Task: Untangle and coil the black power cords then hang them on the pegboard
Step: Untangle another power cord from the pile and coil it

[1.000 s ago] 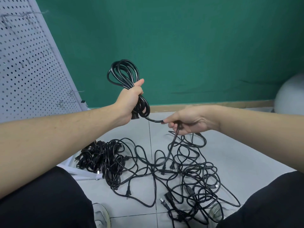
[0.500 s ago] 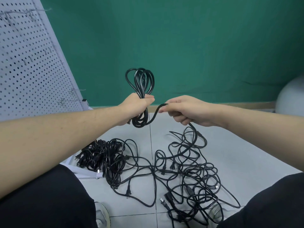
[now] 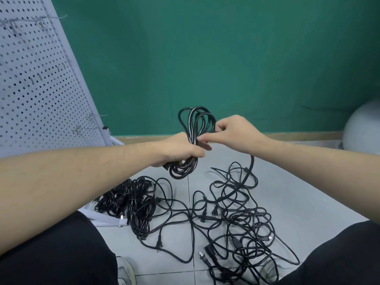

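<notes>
At frame centre, a coil of black power cord stands upright, its loops showing above and below the left hand, whose fingers are closed round the bundle's waist, apparently to keep the turns from springing apart. At 3 o'clock of the coil, touching it, the right hand pinches the cord's free tail between thumb and fingertips against the upper loops; judged, this is a wrap being laid round the bundle to bind it. The tail hangs from that hand toward 5 o'clock into the tangle on the floor, so this cord is not yet free.

The tangle is thin, glossy, round-section cable in loose overlapping loops, with moulded plugs showing among them. At 8 o'clock of the coil lies a denser heap of the same cable, partly on a white base.

The floor is pale grey tile. At 10 o'clock leans the pegboard, white perforated sheet carrying thin wire hooks, all bare. No cord hangs there; the task appears early.
</notes>
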A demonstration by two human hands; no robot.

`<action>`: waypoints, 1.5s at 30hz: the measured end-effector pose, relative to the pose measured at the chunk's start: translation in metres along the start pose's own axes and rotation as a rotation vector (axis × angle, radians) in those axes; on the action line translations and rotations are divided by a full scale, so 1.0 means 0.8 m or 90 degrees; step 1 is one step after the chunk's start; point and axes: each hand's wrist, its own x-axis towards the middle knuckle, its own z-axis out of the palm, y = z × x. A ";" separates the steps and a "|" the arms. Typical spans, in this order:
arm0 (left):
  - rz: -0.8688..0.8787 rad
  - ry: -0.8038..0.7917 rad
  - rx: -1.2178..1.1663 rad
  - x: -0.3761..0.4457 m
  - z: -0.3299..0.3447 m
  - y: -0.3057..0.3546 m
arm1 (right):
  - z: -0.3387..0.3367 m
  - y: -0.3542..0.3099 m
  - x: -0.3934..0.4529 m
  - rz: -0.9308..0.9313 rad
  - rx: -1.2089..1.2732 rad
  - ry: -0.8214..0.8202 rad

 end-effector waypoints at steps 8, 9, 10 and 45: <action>-0.133 0.092 0.021 0.001 0.001 -0.008 | -0.022 0.015 0.000 0.028 0.028 -0.127; -0.138 0.099 0.019 0.001 0.001 -0.006 | -0.022 0.018 0.002 0.029 -0.028 -0.073; -0.135 0.100 0.022 0.002 0.000 -0.005 | -0.022 0.020 0.005 0.032 -0.086 -0.015; -0.024 -0.063 -0.239 -0.020 0.013 0.013 | 0.001 0.001 0.007 0.156 0.608 -0.081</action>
